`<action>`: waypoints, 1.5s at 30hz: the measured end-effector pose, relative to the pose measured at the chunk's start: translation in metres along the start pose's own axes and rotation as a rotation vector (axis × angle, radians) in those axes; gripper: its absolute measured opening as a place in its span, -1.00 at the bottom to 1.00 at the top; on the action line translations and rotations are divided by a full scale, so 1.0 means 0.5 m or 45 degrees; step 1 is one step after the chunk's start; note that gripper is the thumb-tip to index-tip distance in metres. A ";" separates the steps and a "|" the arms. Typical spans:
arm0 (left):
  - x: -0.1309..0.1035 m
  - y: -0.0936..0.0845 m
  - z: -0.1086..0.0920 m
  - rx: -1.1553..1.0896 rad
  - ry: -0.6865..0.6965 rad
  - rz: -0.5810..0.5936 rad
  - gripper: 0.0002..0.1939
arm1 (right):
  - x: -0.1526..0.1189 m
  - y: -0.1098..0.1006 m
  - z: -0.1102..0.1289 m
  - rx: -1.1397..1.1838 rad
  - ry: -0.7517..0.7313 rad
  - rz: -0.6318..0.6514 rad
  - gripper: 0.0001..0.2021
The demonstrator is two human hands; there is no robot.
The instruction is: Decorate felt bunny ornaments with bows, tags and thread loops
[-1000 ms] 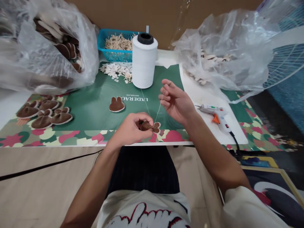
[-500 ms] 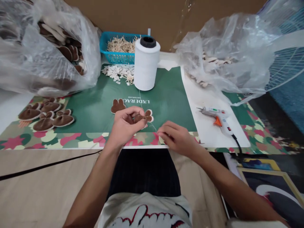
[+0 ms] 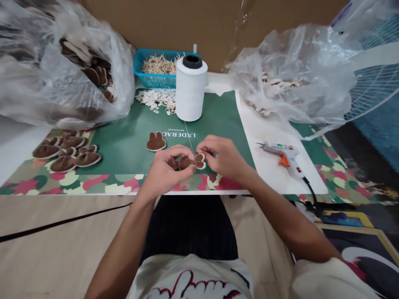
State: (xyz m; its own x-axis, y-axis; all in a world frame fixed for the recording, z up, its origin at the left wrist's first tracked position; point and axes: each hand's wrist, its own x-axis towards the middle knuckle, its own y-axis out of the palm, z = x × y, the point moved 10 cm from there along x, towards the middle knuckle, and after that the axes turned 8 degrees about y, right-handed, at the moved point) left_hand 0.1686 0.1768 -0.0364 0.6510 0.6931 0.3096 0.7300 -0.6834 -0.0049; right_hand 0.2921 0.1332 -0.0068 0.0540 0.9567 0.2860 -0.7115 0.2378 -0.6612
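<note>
My left hand [image 3: 168, 170] grips a small brown plush bunny head [image 3: 185, 162] with white edging, its two ears pointing right. Close against the ears, my right hand [image 3: 220, 155] has its fingers pinched on white thread [image 3: 188, 136]. That thread runs taut from the large white spool [image 3: 190, 91] down to the bunny; the exact fingertip contact is too small to see. Another brown bunny head [image 3: 156, 142] lies flat on the green sheet [image 3: 131, 141], just beyond my left hand.
Several finished-looking brown bunny pieces [image 3: 64, 153] lie at left, below a plastic bag [image 3: 40, 91] of more. Behind stand a blue basket [image 3: 157, 81] and white tags [image 3: 156, 99]. At right are a glue gun [image 3: 282, 154], another plastic bag [image 3: 289, 62] and a fan [image 3: 378, 79].
My right hand has moved up and left, from below right of the bunny to beside its ears. The thread from the spool is now straighter. The bunny stays in my left hand.
</note>
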 end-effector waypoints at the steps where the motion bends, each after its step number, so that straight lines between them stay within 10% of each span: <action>1: 0.000 -0.009 0.002 0.000 0.006 -0.045 -0.88 | -0.019 0.009 -0.013 0.052 0.093 -0.021 -0.86; 5: -0.002 -0.027 0.021 -0.012 -0.035 -0.232 -0.86 | -0.129 0.013 -0.020 0.186 0.322 -0.238 -0.87; 9: -0.003 -0.006 0.043 0.008 -0.143 -0.273 -0.87 | -0.201 0.005 0.066 0.041 -0.034 -0.378 -0.84; 17: 0.000 0.028 0.043 -0.014 -0.224 -0.132 -0.86 | -0.141 -0.017 0.152 0.212 -0.323 -0.155 -0.80; 24: -0.003 0.040 0.020 -0.082 -0.133 0.064 -0.88 | 0.039 0.004 0.008 0.588 0.243 0.112 -0.87; 29: -0.006 0.025 0.020 -0.149 -0.079 0.031 -0.86 | -0.011 0.029 -0.089 0.500 0.476 -0.074 -0.81; 34: -0.009 0.003 0.048 -0.017 -0.213 -0.119 -0.85 | -0.126 -0.033 -0.001 0.729 0.269 -0.382 -0.85; 37: -0.005 -0.002 0.062 -0.099 -0.308 -0.207 -0.87 | -0.171 -0.015 0.060 0.844 0.173 -0.217 -0.89; 45: -0.001 -0.010 0.023 0.210 -0.141 -0.266 -0.91 | -0.186 -0.008 0.056 0.769 0.354 -0.223 -0.84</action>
State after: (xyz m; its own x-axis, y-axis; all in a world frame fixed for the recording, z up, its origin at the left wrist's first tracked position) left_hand 0.1671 0.1824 -0.0475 0.4948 0.8422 0.2142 0.8689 -0.4828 -0.1091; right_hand 0.2704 0.0385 -0.0114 0.3244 0.9393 0.1114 -0.9373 0.3351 -0.0962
